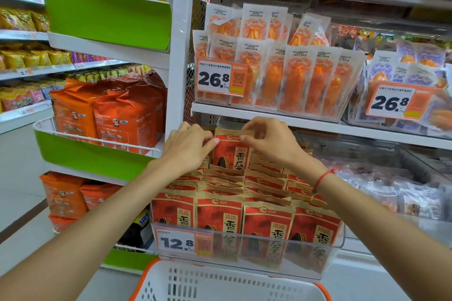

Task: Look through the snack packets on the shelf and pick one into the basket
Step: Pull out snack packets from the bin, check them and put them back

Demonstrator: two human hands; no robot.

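Both hands, left hand [187,146] and right hand [267,140], pinch the raised red snack packet [231,151] at the far shelf bin [337,239], above the white basket [227,283].

White shop shelving [318,124], white upright post [179,56], green-fronted side racks [107,14], pale grey floor [17,178], bright even light

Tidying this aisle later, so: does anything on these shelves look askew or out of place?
Only one red packet, raised above its rows in the clear bin, pinched at its top by the left hand and right hand. Nothing looks spilled or damaged.
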